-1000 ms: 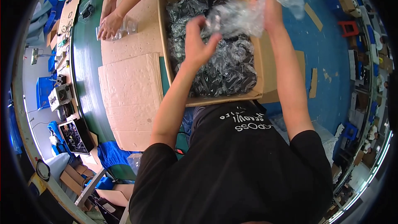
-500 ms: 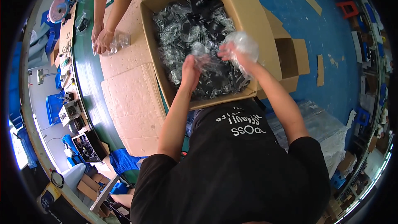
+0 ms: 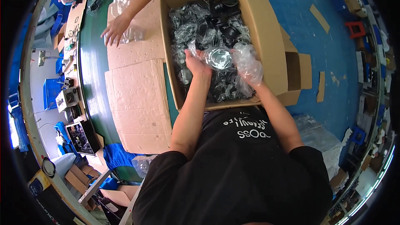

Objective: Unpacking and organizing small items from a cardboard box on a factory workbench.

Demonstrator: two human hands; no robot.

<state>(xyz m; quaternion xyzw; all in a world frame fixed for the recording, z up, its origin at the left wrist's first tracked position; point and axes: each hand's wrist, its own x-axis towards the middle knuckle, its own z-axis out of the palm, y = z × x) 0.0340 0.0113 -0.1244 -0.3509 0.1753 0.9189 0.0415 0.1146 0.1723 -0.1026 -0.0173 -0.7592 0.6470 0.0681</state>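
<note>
Over the open cardboard box (image 3: 273, 41), a round, glassy piece (image 3: 219, 58) wrapped in clear plastic is held up between my two hands. My left hand (image 3: 197, 64) closes on the left side of its wrapping, thumb up. On the other side, my right hand (image 3: 245, 75) is closed and mostly covered by a crumpled clear plastic bag (image 3: 249, 61), which hides its fingers. Below lie several black parts (image 3: 229, 33) in clear plastic, filling the box. What the glassy piece is, I cannot make out.
Left of the box, a co-worker's hand (image 3: 118, 28) reaches over clear plastic packaging (image 3: 135, 33). Flat cardboard (image 3: 133, 104) covers part of the green table (image 3: 93, 66). Cardboard strips (image 3: 321, 86) lie on the blue floor, and wrapped goods (image 3: 318, 133) stand at my right.
My hands have come together around the round glassy piece, now facing up. The plastic bag has sunk lower over my right hand. The co-worker's hands have separated.
</note>
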